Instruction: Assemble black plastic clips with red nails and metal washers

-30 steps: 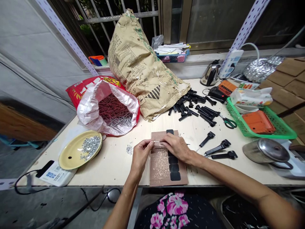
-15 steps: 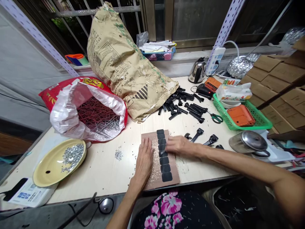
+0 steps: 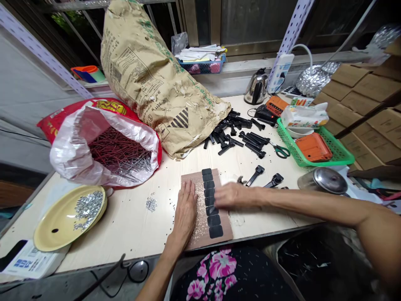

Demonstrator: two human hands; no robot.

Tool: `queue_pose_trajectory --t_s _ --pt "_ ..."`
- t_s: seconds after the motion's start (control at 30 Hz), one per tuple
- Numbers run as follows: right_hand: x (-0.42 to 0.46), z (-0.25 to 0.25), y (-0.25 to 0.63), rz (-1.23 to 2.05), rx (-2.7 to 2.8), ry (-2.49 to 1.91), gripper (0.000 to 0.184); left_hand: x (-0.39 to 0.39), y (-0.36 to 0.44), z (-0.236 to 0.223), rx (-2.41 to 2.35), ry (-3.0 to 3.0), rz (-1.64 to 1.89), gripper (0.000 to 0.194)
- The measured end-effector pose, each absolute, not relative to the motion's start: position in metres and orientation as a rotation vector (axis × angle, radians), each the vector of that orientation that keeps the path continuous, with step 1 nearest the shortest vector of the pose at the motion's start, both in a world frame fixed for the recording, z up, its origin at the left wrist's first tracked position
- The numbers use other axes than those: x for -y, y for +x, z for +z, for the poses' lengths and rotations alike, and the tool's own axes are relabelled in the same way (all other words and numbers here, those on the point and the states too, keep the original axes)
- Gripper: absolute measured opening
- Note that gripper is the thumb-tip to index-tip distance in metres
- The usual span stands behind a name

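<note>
A brown board [image 3: 200,217] lies at the table's near edge, with a column of black pads [image 3: 209,196] down its right half and pale specks on its left half. My left hand [image 3: 185,213] rests flat on the board's left side, fingers stretched out. My right hand [image 3: 231,196] reaches in from the right and lies over the board's right edge, its fingertips at the middle black pads. Whether those fingers grip anything is hidden. Loose black plastic clips [image 3: 263,177] lie just right of the board.
A torn brown paper sack [image 3: 156,79] leans at the back. A plastic bag of red pins [image 3: 109,150] sits left, a yellow plate with small metal bits [image 3: 70,215] nearer. A heap of black clips [image 3: 238,133], scissors [image 3: 280,150], green basket [image 3: 341,156], kettle [image 3: 255,90], metal lid [image 3: 328,180] lie right.
Both hands left a thin pin held above the board. The left hand went flat on the board, and the right moved onto the black pads. The camera view swung left.
</note>
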State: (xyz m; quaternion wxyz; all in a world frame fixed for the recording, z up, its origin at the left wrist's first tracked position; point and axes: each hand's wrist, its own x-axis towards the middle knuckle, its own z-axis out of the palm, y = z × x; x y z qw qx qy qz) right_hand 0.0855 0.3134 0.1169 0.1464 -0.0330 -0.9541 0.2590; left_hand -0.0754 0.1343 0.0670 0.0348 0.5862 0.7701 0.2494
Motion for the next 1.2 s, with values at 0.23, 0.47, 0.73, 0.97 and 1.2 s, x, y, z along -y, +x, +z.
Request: queue_pose_trajectory --t_s 0.23,0.47,0.73,0.97,1.2 --pt "-0.308 0.119 0.096 0.421 2.881 0.328 0.028 -0.135 -0.075 0.068 -2.379 1.796 0.752 0.046" --pt "-0.299 0.121 0.106 0.429 2.918 0.201 0.029 -0.136 -0.074 0.071 -2.385 1.833 0.722 0.047" --pt "-0.361 0.155 0.148 0.568 3.002 -0.233 0.012 -0.133 -0.085 0.053 -2.381 1.876 0.812 0.048" --pt "-0.429 0.126 0.079 -0.024 2.818 -0.801 0.020 -0.145 -0.073 0.076 -2.426 1.935 0.930 0.046" --pt "-0.439 0.114 0.051 -0.075 2.907 -0.674 0.024 -0.203 -0.061 0.109 -2.350 2.087 0.946 0.042"
